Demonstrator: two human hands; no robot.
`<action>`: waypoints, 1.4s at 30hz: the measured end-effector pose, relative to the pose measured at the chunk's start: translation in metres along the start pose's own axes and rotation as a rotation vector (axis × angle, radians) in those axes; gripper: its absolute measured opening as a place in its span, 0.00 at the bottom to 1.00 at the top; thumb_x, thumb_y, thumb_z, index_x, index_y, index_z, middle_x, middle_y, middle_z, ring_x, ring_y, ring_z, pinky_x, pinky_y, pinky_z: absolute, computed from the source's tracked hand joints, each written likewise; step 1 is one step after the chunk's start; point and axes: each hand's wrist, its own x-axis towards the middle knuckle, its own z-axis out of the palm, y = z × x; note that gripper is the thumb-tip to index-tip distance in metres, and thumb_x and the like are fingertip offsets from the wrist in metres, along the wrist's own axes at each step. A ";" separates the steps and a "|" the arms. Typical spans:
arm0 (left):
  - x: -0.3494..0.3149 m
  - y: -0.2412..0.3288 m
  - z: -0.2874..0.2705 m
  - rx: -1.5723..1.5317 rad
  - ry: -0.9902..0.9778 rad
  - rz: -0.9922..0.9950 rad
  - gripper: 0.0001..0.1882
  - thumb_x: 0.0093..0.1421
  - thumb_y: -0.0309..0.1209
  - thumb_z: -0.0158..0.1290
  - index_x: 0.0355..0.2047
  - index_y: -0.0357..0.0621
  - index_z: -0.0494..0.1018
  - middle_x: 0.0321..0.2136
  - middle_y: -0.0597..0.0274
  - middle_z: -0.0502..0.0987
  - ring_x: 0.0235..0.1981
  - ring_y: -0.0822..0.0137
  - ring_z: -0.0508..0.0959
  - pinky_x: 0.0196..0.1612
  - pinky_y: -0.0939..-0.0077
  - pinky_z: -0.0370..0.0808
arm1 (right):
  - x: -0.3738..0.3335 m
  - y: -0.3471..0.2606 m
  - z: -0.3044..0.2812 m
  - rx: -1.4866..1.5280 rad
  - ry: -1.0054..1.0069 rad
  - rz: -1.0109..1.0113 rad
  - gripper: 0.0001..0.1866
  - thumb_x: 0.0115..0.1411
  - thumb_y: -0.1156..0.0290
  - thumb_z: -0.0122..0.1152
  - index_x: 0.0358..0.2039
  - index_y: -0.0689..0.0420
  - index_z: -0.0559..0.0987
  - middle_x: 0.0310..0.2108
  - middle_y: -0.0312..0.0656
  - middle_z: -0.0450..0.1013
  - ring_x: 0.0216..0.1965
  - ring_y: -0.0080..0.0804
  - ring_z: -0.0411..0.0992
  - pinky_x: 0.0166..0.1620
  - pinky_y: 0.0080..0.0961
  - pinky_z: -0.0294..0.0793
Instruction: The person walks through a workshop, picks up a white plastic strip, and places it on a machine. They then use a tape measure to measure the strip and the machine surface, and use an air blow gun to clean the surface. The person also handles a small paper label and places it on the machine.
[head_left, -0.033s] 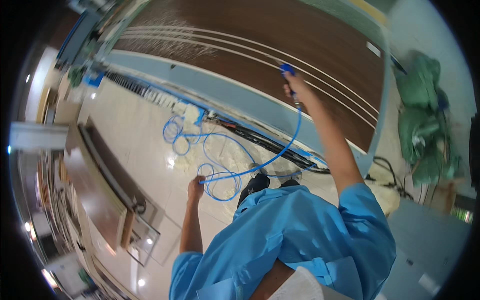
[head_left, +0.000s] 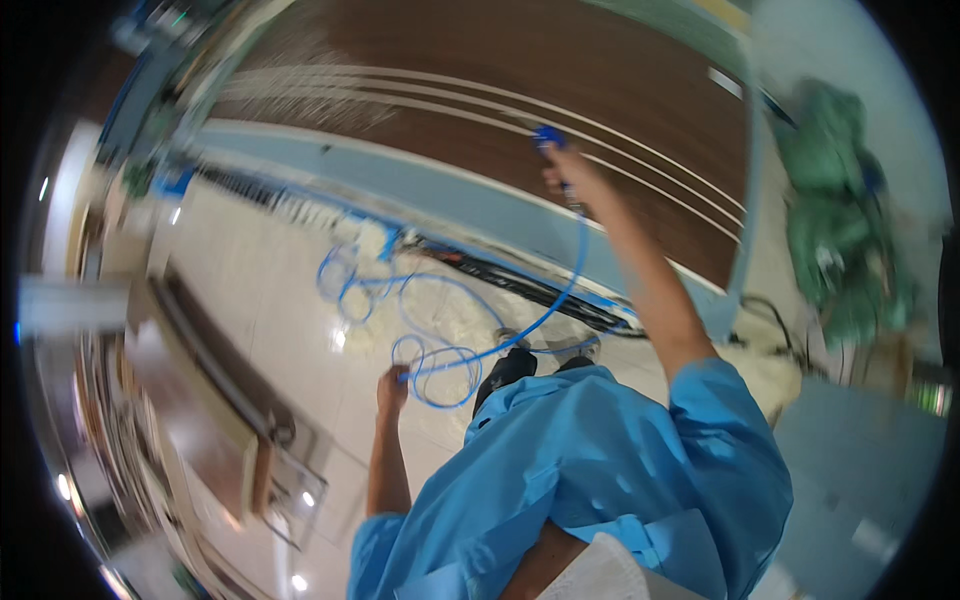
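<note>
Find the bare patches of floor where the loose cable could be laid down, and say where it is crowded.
Bare pale tiled floor lies left of the looped thin blue cable, between the loops and the dark wooden bench. It is crowded along the pale blue wall base, where cable coils and dark cords bunch. The left hand and right hand both grip the cable.

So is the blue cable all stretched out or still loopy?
Partly loopy: the blue cable coils by the left hand and floor.

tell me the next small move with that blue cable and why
Probably draw more blue cable through the left hand toward the raised right hand. The cable hangs in a slack curve between both hands, and loose loops lie on the pale floor beyond.
</note>
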 end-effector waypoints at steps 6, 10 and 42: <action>0.000 -0.016 0.049 -0.258 -0.209 0.015 0.11 0.69 0.33 0.52 0.37 0.43 0.82 0.34 0.54 0.87 0.36 0.54 0.86 0.44 0.61 0.80 | -0.077 0.090 -0.086 0.272 0.627 -0.051 0.28 0.69 0.37 0.57 0.46 0.52 0.68 0.22 0.36 0.69 0.19 0.25 0.66 0.22 0.30 0.66; 0.029 -0.003 0.038 -0.161 -0.191 0.042 0.08 0.67 0.33 0.58 0.38 0.42 0.82 0.31 0.54 0.85 0.33 0.55 0.85 0.39 0.62 0.79 | -0.210 0.179 -0.189 0.997 1.008 0.015 0.24 0.74 0.39 0.48 0.34 0.47 0.68 0.17 0.33 0.62 0.17 0.27 0.62 0.20 0.29 0.62; 0.512 0.540 0.054 0.406 0.228 0.851 0.29 0.71 0.44 0.53 0.70 0.56 0.66 0.71 0.58 0.65 0.73 0.46 0.60 0.75 0.47 0.55 | 0.272 -0.228 -0.347 -1.130 0.840 -0.201 0.18 0.68 0.57 0.58 0.47 0.59 0.81 0.47 0.54 0.82 0.48 0.57 0.81 0.49 0.53 0.80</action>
